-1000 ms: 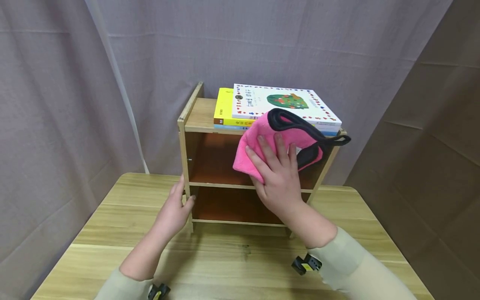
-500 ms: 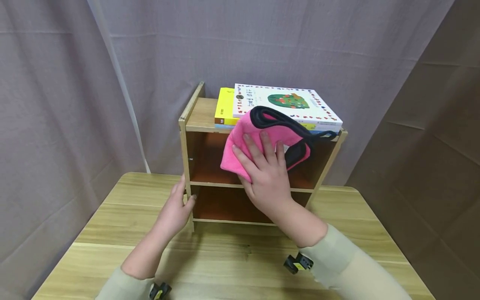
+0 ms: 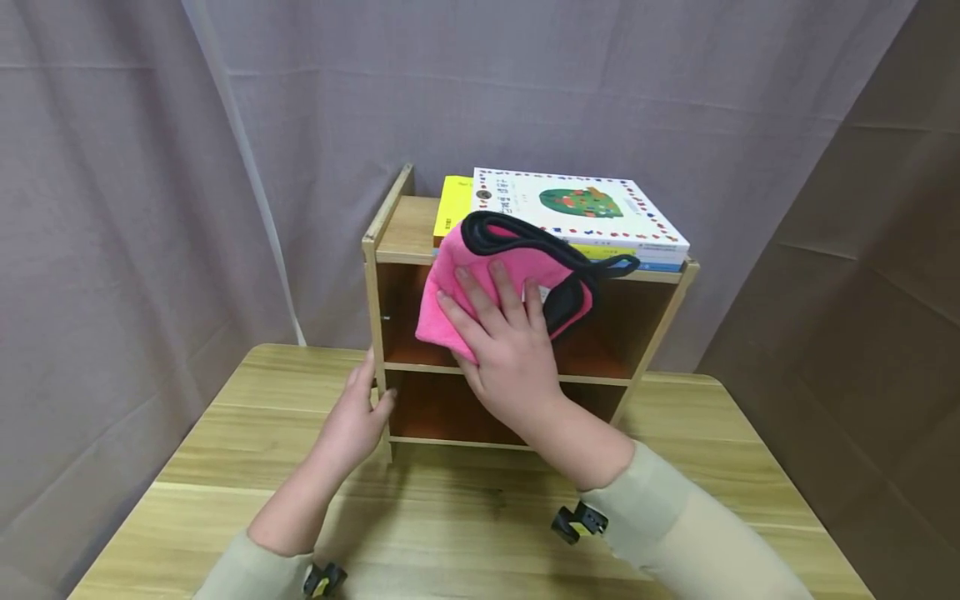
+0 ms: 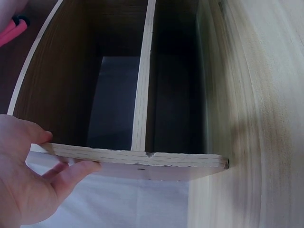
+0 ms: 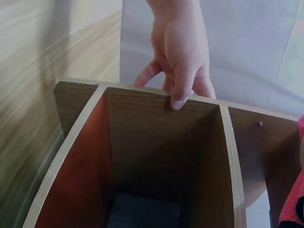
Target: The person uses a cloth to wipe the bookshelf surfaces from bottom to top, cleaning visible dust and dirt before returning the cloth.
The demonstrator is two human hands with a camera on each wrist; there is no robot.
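My right hand (image 3: 513, 358) holds a pink cloth (image 3: 442, 321) with black trim and a black loop. Its fingers are spread over the cloth's face, and the thumb goes behind the lower edge, partly hidden. The cloth covers part of the top board's front edge and upper opening of a small wooden shelf (image 3: 510, 379). My left hand (image 3: 352, 421) grips the shelf's left side panel (image 4: 185, 160), thumb on the inner face and fingers outside. In the right wrist view, the left thumb hooks over the panel's edge, while the cloth (image 5: 290, 204) shows only at the right border.
Several books are stacked on the shelf's top, a white one (image 3: 525, 200) with a green picture uppermost and a yellow one (image 3: 453, 200) beneath. The shelf stands on a wooden table (image 3: 450, 517). Grey curtain (image 3: 300, 150) hangs behind, brown fabric (image 3: 862, 292) at right.
My right hand has slid the pink cloth leftward along the front of the shelf's upper part. The left hand keeps its grip on the side panel; the books stay put.
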